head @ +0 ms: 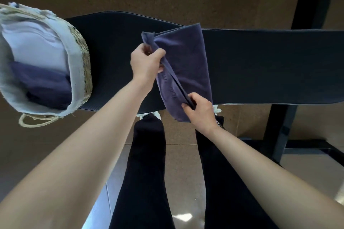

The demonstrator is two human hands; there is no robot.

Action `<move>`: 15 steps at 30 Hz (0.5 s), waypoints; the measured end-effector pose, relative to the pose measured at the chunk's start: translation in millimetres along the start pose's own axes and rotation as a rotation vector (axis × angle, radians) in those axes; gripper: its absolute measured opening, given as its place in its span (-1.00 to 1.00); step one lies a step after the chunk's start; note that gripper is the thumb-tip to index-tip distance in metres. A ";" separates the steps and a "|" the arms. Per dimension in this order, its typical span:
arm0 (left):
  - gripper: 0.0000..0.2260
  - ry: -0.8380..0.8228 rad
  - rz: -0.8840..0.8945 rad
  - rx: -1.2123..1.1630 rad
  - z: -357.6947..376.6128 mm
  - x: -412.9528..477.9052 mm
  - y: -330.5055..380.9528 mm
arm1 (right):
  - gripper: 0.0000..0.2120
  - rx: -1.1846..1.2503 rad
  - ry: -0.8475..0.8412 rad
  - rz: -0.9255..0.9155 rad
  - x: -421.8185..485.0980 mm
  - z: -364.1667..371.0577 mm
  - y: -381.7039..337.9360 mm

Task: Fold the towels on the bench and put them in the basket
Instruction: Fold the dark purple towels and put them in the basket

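A dark blue towel (188, 57) lies across the middle of the black padded bench (260, 65), partly folded, its near end hanging over the front edge. My left hand (145, 63) grips the towel's far left corner, lifted off the bench. My right hand (201, 111) pinches the towel's edge at the near end, so the edge runs taut between both hands. A woven basket (81, 72) with a pale cloth liner stands on the bench's left end. Inside it lie a white folded towel (35, 46) and a dark blue folded towel (44, 83).
The bench's black metal frame (279, 135) stands at the right, with a black post rising at the back right. My legs in black trousers (147, 173) are right against the bench's front. The basket's rope handle (35, 122) hangs over the front edge.
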State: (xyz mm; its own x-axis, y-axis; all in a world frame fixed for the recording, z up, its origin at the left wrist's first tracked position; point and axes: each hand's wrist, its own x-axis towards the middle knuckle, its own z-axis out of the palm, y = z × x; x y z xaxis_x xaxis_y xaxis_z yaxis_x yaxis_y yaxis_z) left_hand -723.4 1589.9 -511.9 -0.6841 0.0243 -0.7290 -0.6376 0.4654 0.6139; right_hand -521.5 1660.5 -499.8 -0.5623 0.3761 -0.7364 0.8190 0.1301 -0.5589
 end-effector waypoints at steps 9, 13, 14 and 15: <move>-0.83 -0.211 0.010 0.137 70.4 -8.8 9.9 | -0.36 -0.212 0.147 0.172 17.2 -33.6 48.0; -0.95 0.021 0.009 0.217 48.6 -10.5 -21.2 | -0.44 -0.193 0.242 0.156 28.9 -37.3 51.0; -0.95 0.072 0.015 0.243 42.2 -13.0 -29.4 | -0.49 -0.185 0.275 0.126 31.5 -37.6 49.2; -0.94 0.120 0.023 0.266 36.2 -17.3 -36.8 | -0.56 -0.182 0.315 0.085 34.0 -37.2 47.1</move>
State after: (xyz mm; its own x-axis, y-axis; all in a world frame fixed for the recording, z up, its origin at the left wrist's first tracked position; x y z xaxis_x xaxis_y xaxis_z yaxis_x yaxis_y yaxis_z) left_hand -675.3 1604.4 -532.9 -0.7444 -0.0601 -0.6650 -0.5173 0.6816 0.5175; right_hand -497.8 1713.6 -536.9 -0.4516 0.6526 -0.6084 0.8842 0.2362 -0.4030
